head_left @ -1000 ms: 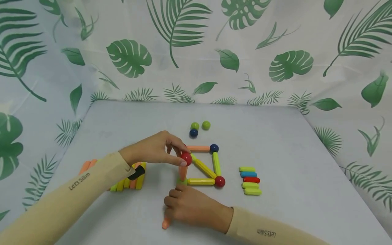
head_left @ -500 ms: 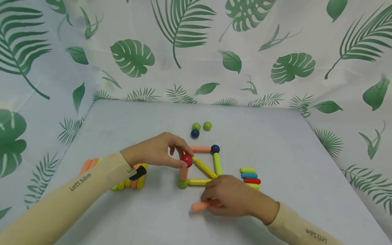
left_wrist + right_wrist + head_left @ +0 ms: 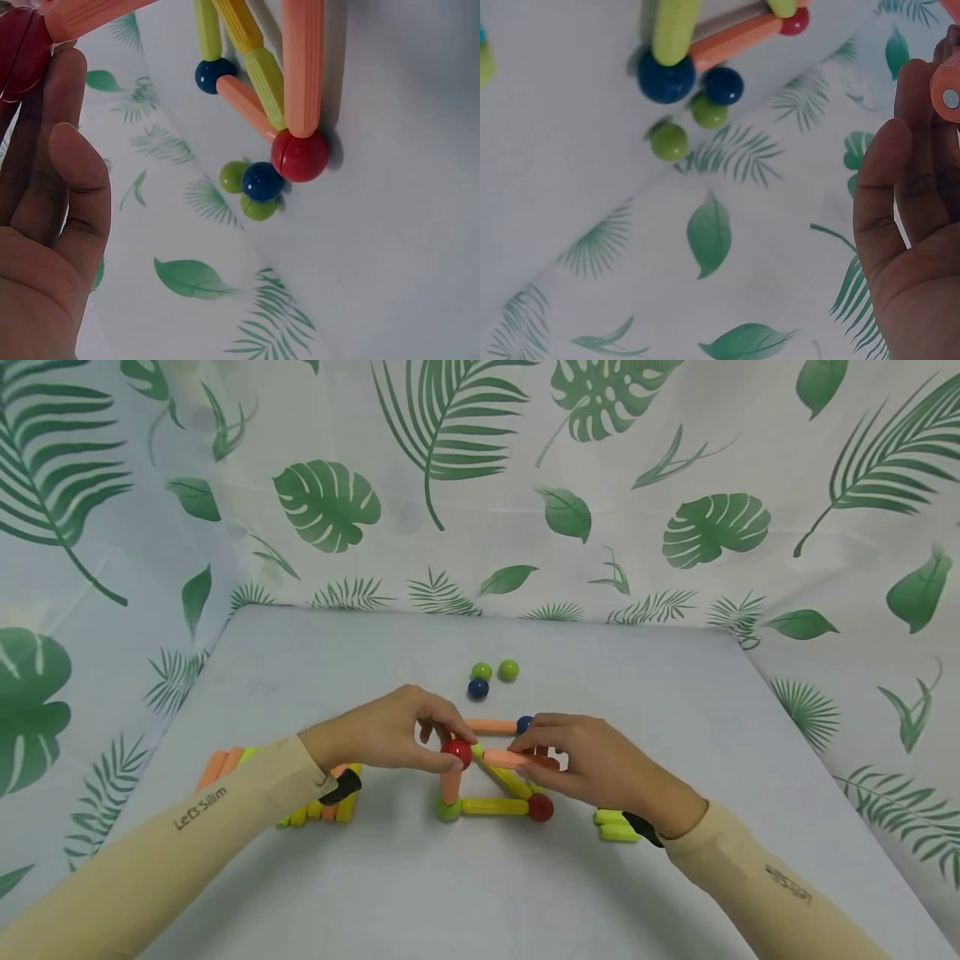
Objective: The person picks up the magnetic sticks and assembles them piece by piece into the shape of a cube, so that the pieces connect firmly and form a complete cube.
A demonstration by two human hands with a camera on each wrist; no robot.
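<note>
My left hand [image 3: 401, 727] pinches a red ball [image 3: 456, 753] between thumb and fingers. Below that ball an orange magnetic stick [image 3: 451, 787] stands up from a green ball [image 3: 449, 808]. From the right, my right hand [image 3: 592, 760] holds another orange magnetic stick [image 3: 501, 758], its left end right by the red ball. That stick's round end shows a metal disc in the right wrist view. Flat on the table, a frame of sticks and balls includes a yellow stick [image 3: 495, 807], a red corner ball [image 3: 541, 807] and a dark blue ball [image 3: 525, 725], partly hidden by my right hand.
Two green balls [image 3: 508, 670] and a dark blue ball [image 3: 477, 689] lie behind the frame. Several orange, yellow and green sticks [image 3: 215, 766] lie in a row at left, partly under my forearm. Green sticks [image 3: 618, 832] show at right beside my wrist. A leaf-patterned cloth [image 3: 480, 527] rises behind.
My right hand has carried the orange stick from the front of the table, rightward and then up to the red ball. My left hand keeps its grip on the ball, almost still.
</note>
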